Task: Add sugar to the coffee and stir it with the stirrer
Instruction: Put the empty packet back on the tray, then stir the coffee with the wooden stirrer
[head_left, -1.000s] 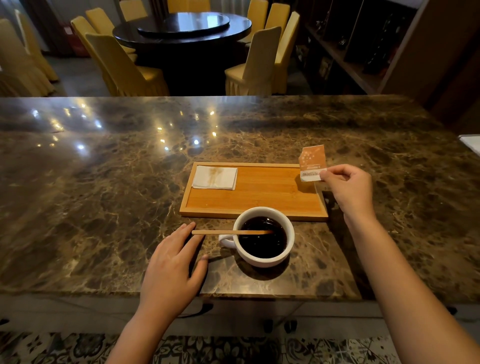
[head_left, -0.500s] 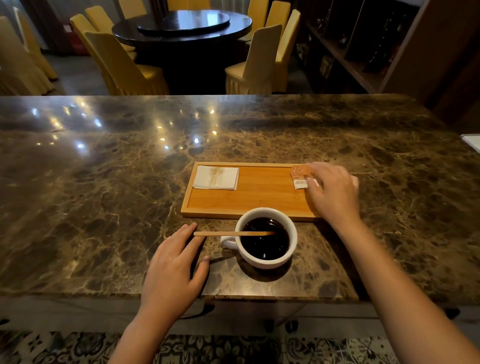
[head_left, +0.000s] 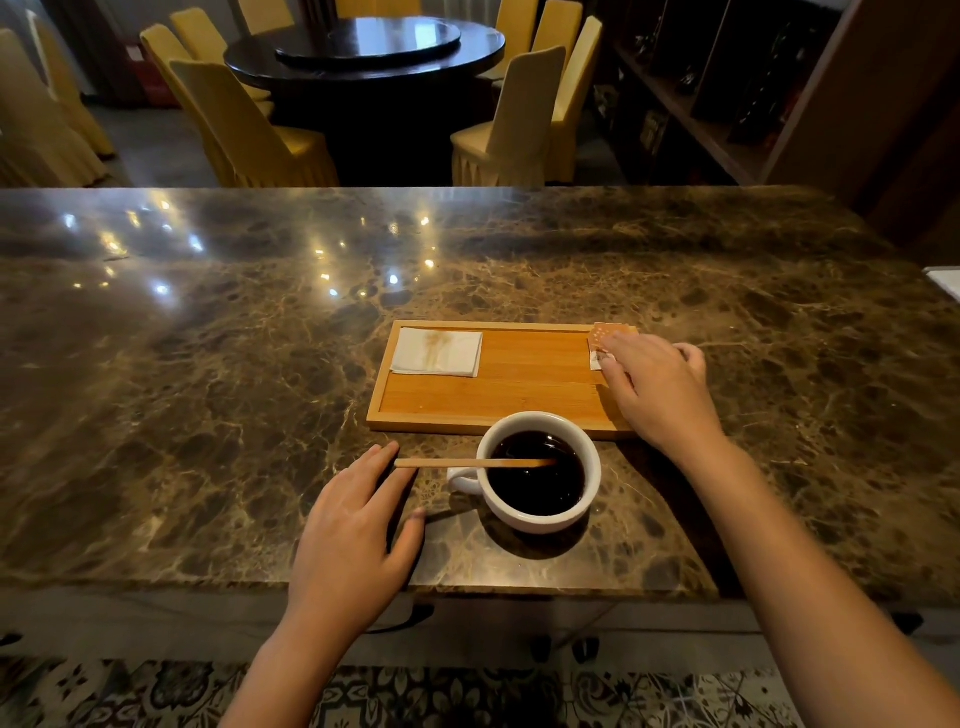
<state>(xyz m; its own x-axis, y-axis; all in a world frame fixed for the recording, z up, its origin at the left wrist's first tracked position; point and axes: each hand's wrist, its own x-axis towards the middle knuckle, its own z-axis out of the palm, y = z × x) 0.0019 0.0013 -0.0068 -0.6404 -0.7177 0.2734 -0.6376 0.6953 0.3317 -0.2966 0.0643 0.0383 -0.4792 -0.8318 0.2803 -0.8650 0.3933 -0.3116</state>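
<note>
The right hand (head_left: 657, 389) is resting flat-fingered on the sugar packet (head_left: 605, 335) at the tray's (head_left: 498, 400) corner; the left hand (head_left: 353, 525) is lying open beside the cup (head_left: 537, 470), gripping nothing. Next, likely taking up the stirrer (head_left: 467, 463).

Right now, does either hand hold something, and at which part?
Right hand rests on the sugar packet's near end; grip unclear. Left hand holds nothing.

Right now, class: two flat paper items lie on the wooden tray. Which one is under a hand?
The orange sugar packet at the tray's far right corner: the right hand rests on it. The white stained napkin at the left end lies untouched.
</note>
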